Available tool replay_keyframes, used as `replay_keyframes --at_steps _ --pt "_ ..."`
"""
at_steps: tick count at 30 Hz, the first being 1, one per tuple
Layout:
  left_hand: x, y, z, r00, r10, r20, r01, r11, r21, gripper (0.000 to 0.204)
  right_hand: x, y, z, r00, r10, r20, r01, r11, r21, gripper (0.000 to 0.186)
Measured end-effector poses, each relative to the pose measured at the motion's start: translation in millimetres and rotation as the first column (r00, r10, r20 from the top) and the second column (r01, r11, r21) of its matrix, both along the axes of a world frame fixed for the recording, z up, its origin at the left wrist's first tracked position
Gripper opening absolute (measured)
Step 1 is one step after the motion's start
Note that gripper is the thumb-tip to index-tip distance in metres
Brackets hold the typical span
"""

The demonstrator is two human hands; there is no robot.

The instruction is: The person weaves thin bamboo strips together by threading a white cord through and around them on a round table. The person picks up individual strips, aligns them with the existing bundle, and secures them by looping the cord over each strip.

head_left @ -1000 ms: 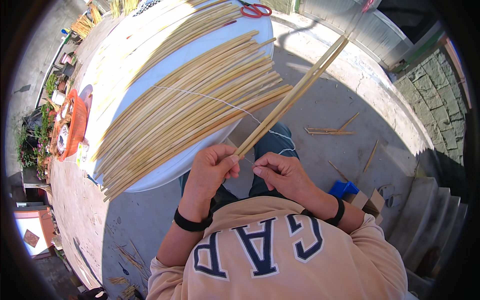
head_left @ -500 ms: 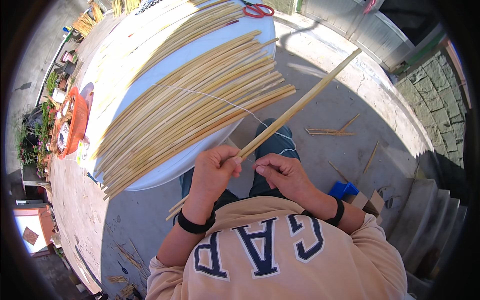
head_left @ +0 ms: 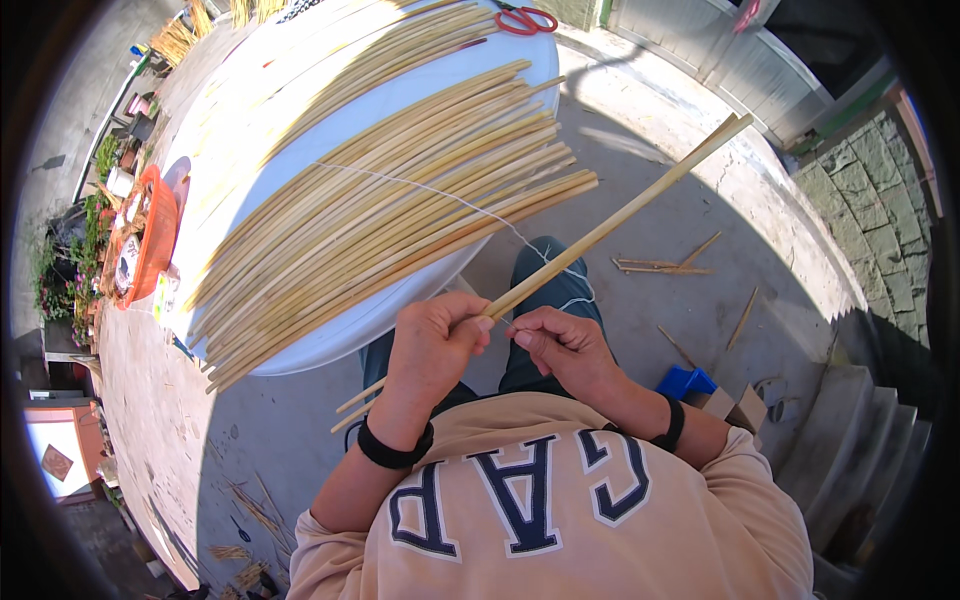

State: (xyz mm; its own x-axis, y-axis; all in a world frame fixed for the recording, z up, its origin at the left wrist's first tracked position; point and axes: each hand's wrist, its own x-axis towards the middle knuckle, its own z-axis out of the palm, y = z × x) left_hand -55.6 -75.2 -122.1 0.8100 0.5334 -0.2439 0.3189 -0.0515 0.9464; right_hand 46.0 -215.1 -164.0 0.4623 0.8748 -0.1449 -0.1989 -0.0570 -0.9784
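While the left hand [head_left: 432,342] clasps two stalks [head_left: 620,214] mid-frame, the right hand [head_left: 566,347], seemingly pinching white string [head_left: 415,183], should keep it taut.

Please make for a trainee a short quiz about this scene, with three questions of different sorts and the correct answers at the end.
1. Multiple choice: what does the left hand hold?
A) the orange basin
B) pale stalks
C) the cardboard box

2. True or false: the red-handled scissors lie on the ground.

3. Fill the gap: across the row of stalks on the white table runs a thin white ____.

Key:
1. B
2. False; the scissors lie on the table.
3. string
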Motion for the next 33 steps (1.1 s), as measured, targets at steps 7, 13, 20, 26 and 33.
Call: replay_keyframes --at_steps 7,13,20,26,33 --pt "-1.1 -1.6 -0.3 1.000 -0.017 -0.006 0.017 1.000 0.024 0.011 -0.5 0.7 -4.4 0.998 -0.021 -0.053 0.022 0.999 0.031 0.010" --pt "-1.8 -4.6 -0.5 0.999 -0.016 0.028 0.014 0.996 0.092 0.011 -1.5 1.7 -6.4 0.996 -0.038 -0.076 0.041 0.998 0.039 0.010" --pt "-2.6 -5.3 1.2 1.000 -0.031 0.004 0.030 0.992 0.126 0.012 -0.5 1.7 -7.6 0.995 -0.015 -0.095 0.019 0.999 0.041 0.008" --pt "-3.7 -7.9 3.6 0.999 -0.036 0.007 0.035 0.991 0.131 0.012 2.1 2.9 -6.8 0.997 0.022 -0.074 -0.020 0.999 0.037 0.009" --pt "-2.4 -4.2 5.4 0.999 -0.001 0.044 0.004 0.999 -0.048 0.008 6.9 4.4 -0.7 0.997 0.047 0.059 -0.051 0.995 0.080 0.011"
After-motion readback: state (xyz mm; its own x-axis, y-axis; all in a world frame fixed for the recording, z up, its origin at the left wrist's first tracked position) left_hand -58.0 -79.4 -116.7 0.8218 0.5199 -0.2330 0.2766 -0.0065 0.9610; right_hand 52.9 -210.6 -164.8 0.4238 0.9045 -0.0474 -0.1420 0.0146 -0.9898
